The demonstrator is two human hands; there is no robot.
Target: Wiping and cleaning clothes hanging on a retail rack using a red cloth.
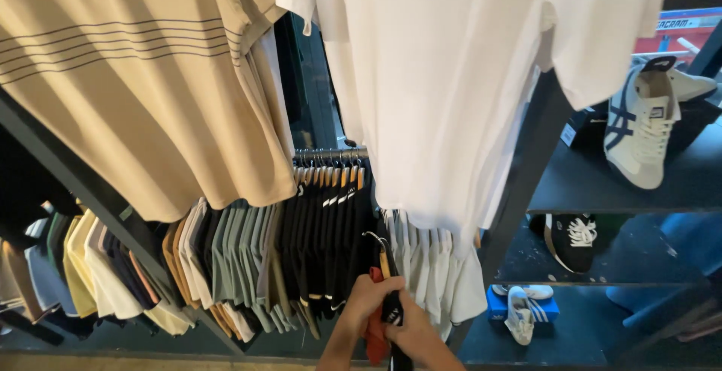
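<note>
1. Gripping, with the left hand (370,296) clenched, a wooden hanger (384,262) and the top of a black garment (394,324) at the bottom centre of the view.
2. Closing the right hand (415,335) on the same black garment just below the left, fingers wrapped around the dark fabric.
3. Pressing an orange-red cloth (374,341) between the two hands, partly hidden by them.
4. Holding that garment just in front of the lower rail (331,152), beside a row of black shirts (331,243) hanging on wooden hangers.
5. Hanging overhead: a beige striped shirt (143,78) to the left and a white shirt (436,85) in the centre.
6. Showing grey, tan and yellow shirts (188,266) packed along the rack to the left.
7. Displaying a white sneaker (645,127) on a dark shelf (602,190) to the right, with a black shoe (575,239) and a small white shoe (520,312) on lower shelves.
</note>
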